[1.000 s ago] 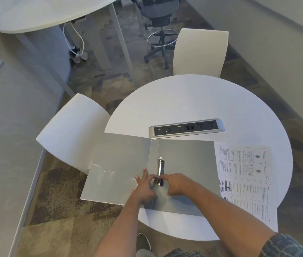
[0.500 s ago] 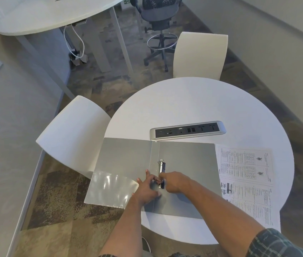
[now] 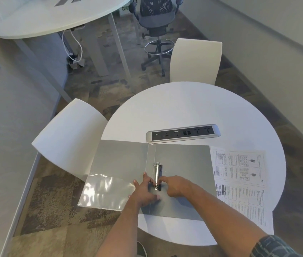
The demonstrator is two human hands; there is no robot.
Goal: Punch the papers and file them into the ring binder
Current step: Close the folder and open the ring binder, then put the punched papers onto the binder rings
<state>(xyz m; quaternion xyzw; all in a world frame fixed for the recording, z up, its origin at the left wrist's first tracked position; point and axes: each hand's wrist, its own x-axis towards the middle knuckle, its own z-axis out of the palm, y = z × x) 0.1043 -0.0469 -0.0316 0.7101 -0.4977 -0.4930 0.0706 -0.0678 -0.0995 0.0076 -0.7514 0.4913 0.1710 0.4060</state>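
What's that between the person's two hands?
The binder's metal ring mechanism stands between the left hand and right hand, in the head view.

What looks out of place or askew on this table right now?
The open binder sticks out past the round table's left edge, so its left cover with the clear pocket hangs over the floor. The printed papers also poke past the near right edge.
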